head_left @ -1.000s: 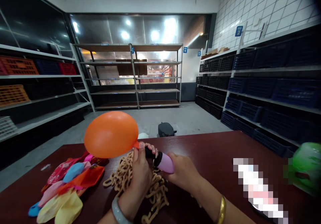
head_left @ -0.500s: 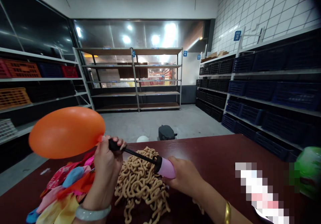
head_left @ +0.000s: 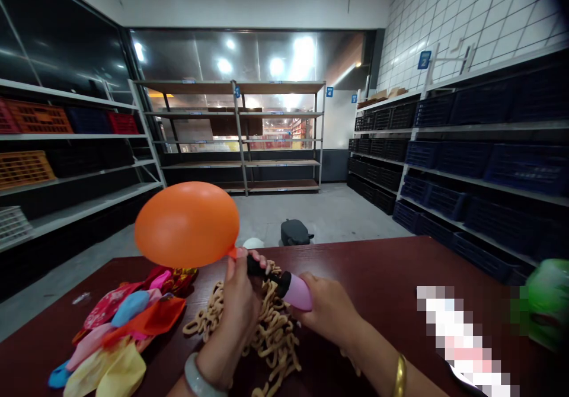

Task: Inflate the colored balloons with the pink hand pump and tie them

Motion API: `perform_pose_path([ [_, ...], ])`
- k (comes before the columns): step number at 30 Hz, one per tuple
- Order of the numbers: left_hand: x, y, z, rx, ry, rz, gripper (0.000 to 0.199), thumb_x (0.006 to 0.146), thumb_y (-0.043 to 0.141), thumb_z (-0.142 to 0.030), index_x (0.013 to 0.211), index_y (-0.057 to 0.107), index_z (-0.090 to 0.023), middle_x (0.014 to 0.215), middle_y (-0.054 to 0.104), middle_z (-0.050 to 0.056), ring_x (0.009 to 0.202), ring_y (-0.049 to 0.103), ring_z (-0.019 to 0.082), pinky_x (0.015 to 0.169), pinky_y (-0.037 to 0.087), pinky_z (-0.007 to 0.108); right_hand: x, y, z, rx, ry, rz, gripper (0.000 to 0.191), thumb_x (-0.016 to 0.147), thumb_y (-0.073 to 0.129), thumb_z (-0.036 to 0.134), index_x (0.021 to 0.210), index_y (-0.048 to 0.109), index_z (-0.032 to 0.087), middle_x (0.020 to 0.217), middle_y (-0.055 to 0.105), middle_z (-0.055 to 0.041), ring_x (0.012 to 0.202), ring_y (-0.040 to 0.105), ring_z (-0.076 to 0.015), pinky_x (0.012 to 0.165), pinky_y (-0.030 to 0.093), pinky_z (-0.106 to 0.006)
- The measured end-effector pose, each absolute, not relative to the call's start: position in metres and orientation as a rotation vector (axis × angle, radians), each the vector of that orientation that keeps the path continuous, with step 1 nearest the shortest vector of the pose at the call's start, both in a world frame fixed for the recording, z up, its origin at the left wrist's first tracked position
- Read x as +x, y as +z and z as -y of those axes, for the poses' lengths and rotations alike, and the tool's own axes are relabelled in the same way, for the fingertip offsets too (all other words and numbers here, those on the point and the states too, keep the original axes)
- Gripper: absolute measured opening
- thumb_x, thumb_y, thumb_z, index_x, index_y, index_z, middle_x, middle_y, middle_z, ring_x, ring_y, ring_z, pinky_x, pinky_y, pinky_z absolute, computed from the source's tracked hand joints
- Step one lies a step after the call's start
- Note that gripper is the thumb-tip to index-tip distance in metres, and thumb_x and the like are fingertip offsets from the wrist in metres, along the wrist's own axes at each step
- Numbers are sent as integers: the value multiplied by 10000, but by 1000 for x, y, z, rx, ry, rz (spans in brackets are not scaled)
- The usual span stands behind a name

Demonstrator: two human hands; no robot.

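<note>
An inflated orange balloon (head_left: 186, 224) floats off the fingertips of my left hand (head_left: 242, 293), its neck pinched there at the nozzle. The same hand wraps the black end of a hand-held balloon pump (head_left: 299, 292). My right hand (head_left: 326, 308) is closed round the pump's pink barrel. Little of the black rod shows between the two ends. Beneath my hands lies a heap of tan, curly twisted pieces (head_left: 280, 349), partly hidden by my left forearm. Left of it rests a pile of colourful cloth-like pieces (head_left: 128, 320), in red, blue, pink, orange and yellow.
The dark red table (head_left: 377, 266) spans the foreground. A green object (head_left: 549, 305) stands at its right edge, near a pixelated patch. Beyond, a dark bag (head_left: 294, 232) sits on the floor. Shelves with crates (head_left: 527, 169) line both sides; a bare rack (head_left: 280, 165) stands at the back.
My left hand has moved right with the balloon and the pump's black end, towards my right hand. The exposed rod has shortened. My right hand stays nearly in place.
</note>
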State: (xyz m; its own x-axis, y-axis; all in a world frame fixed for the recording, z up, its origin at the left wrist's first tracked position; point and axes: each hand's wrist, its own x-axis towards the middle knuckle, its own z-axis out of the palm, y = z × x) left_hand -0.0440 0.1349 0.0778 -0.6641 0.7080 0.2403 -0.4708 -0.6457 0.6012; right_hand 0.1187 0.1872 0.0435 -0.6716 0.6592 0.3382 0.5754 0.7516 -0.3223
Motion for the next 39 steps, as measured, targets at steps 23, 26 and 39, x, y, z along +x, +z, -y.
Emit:
perform_pose_path([
  [23, -116, 101, -119, 594, 2458, -655, 325, 708, 766, -258, 777, 453, -205, 659, 508, -30, 576, 511, 128, 511, 424, 241, 125, 43, -196, -902, 293, 2548, 344, 755, 655, 508, 967, 595, 244, 867, 724, -23, 783, 681, -232, 595, 329, -281],
  [26, -121, 103, -118, 587, 2470, -645, 315, 719, 762, -273, 784, 462, -201, 663, 504, -27, 572, 505, 124, 498, 411, 231, 126, 44, -199, -899, 275, 2552, 321, 766, 648, 490, 965, 591, 245, 861, 722, -22, 778, 678, -232, 599, 331, -281],
  [39, -32, 66, -133, 596, 2221, -616, 204, 844, 651, -341, 819, 480, -233, 741, 504, 2, 645, 517, 140, 592, 458, 280, 124, 40, -192, -916, 295, 2517, 341, 776, 647, 495, 999, 580, 245, 879, 713, -25, 772, 675, -234, 606, 338, -290],
])
